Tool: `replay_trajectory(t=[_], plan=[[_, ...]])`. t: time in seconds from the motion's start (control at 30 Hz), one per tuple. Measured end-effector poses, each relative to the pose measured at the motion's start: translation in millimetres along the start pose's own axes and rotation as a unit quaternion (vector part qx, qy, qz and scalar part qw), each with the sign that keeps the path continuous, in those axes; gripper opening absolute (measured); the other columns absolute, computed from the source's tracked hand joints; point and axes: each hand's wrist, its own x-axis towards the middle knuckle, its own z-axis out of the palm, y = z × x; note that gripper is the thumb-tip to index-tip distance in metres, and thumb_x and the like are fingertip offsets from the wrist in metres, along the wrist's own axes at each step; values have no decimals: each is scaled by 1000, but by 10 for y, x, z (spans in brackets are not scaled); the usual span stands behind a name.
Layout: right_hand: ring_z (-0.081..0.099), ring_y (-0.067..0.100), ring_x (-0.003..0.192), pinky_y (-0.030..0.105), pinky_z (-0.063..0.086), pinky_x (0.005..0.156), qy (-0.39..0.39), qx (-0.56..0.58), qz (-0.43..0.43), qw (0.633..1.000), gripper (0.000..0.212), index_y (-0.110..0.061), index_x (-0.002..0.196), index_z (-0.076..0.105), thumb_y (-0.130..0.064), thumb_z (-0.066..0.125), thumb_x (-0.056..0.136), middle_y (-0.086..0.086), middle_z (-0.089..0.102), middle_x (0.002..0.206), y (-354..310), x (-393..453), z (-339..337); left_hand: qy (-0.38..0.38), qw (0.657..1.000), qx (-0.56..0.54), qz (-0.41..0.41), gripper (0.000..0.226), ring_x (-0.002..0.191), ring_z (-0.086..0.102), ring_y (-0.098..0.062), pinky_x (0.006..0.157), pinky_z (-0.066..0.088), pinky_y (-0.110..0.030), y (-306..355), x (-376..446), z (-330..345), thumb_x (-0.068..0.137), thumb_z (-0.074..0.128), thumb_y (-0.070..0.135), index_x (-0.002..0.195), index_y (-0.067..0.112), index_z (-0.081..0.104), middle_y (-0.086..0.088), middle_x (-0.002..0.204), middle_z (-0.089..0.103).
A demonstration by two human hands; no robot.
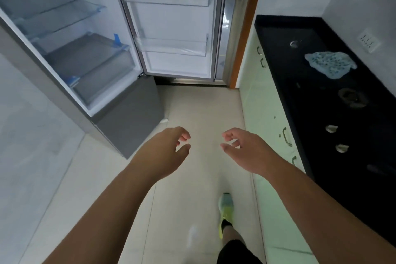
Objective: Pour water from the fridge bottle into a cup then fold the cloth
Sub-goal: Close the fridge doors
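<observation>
— Head view: where is the cloth?
— Crumpled blue cloth (331, 64) lies on the black counter (321, 113), right of the open fridge (90, 53).
— And the hands?
— Left hand (165, 150) and right hand (246, 150) hover loosely open, empty, above the floor (197, 105).

We see both forearms bare, with no sleeves. We wear a yellow-green and teal shoe (225, 212), a dark sock and black shorts (236, 253).

Both bare forearms are extended toward the frame's centre. The left hand (162, 150) and right hand (246, 150) are held apart, empty, fingers loosely curled.
</observation>
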Motion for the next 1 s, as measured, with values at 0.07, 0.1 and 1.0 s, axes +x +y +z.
replay_trajectory(t=[0.07,0.1,1.0], plan=[[59,6,118,27,46,98,2,-6,-13,1000,42,-32,139,56,-45,60,99,-16,60,134,43,451,-116,14,1000,23,-4,28,112,59,-2,96,48,-25,-4,402,-75,104,55,39,131,34,59,16,128,62],[58,8,121,27,45,100,5,-10,-20,1000,44,-31,141,55,-44,60,99,-14,60,138,62,694,-192,24,999,35,-8,30,115,59,-4,99,49,-28,-3,615,-126,104,55,39,133,35,58,15,129,61],[48,20,142,38,39,115,182,-97,-101,973,51,-31,147,47,-42,63,100,-5,47,157,-1348,5087,-2602,148,980,122,56,67,156,29,-26,120,35,-50,342,5548,-2069,102,57,38,162,23,31,0,170,30]])
